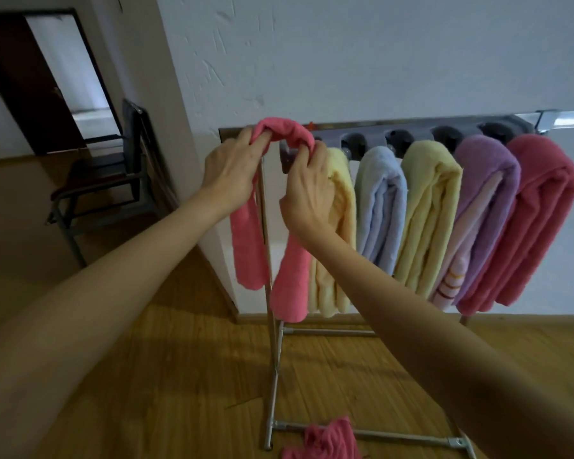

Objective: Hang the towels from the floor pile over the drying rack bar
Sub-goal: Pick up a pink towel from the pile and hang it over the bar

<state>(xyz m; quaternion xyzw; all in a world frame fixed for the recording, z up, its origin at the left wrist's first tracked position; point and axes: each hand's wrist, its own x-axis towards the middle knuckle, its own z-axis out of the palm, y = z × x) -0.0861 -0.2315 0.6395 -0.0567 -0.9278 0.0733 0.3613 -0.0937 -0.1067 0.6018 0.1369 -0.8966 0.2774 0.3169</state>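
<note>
A: What is seen of the pink towel (287, 134)?
B: Fluffy matt terry cloth.
A: And the rack (274, 376)?
B: Shiny smooth metal tubing. The floor (186, 376) is grained, faintly glossy wood.

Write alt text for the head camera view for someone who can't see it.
Two bare hands, left hand and right hand, drape a pink towel over the left end of a drying rack bar. Five folded towels hang beside it: yellow, blue, yellow, purple and pink. Another pink towel on the floor lies by the rack's base.
</note>
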